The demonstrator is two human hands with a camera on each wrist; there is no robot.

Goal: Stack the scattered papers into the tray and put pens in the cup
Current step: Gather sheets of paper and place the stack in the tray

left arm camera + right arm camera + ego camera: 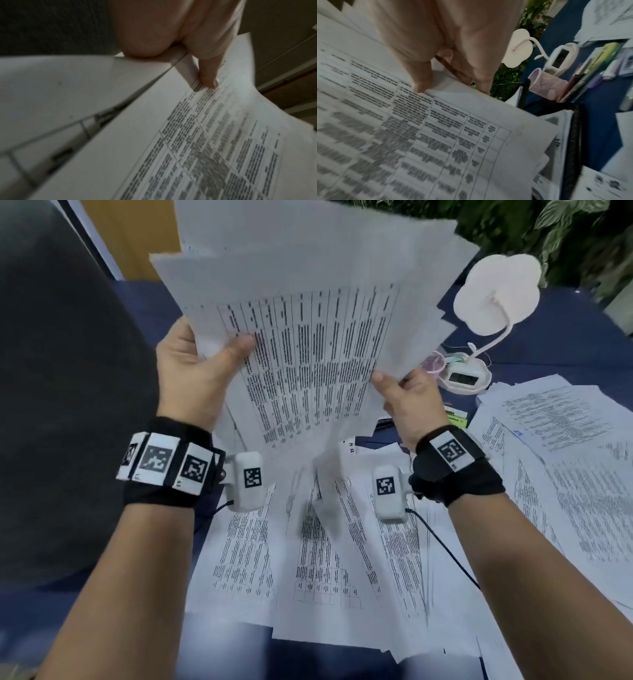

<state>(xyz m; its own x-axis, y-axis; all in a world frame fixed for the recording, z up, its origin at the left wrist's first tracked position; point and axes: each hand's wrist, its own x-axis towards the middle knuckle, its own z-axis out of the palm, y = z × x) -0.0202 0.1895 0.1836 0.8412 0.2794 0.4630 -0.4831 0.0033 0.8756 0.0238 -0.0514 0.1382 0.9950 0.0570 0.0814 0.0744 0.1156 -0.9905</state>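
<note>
Your fingers were clamped on a raised sheaf of papers. Head view: your left hand pinched its left edge, thumb on the printed face, and your right hand pinched the lower right corner. The sheets were fanned and uneven, lifted above more loose papers lying on the blue table; a further heap of sheets lay at the right, near a white desk lamp.

Left wrist view: your left thumb pressed on the top sheet, the other fingers hidden behind the bundle; several edges splayed apart below the grip.

Right wrist view: your right thumb bore on the corner, with the black tray, already holding sheets, just to the right and a pink mesh cup and pens beyond it.

To do this step well, you probably needed to tap the bundle's lower edges square before lowering it flat into the tray, keeping both pinches firm so no sheet slid out.
</note>
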